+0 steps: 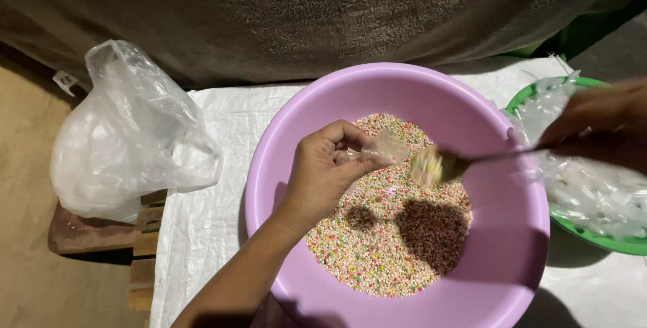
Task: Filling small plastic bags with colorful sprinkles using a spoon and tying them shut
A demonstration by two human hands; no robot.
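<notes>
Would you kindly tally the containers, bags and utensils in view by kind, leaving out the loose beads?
Basins: 2, the purple basin and the green basin
Large plastic bags: 1, the clear bag
Small pouches: 1, the small clear pouch
Spoons: 1, the spoon
Total: 5

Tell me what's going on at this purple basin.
A person works over a large round purple plastic basin filled with tiny multicoloured beads. The left hand holds a small clear plastic pouch open above the beads. The right hand holds a metal spoon loaded with beads right at the pouch's mouth. A green bowl of clear plastic packets sits at the right, and a crumpled clear plastic bag lies at the left.
</notes>
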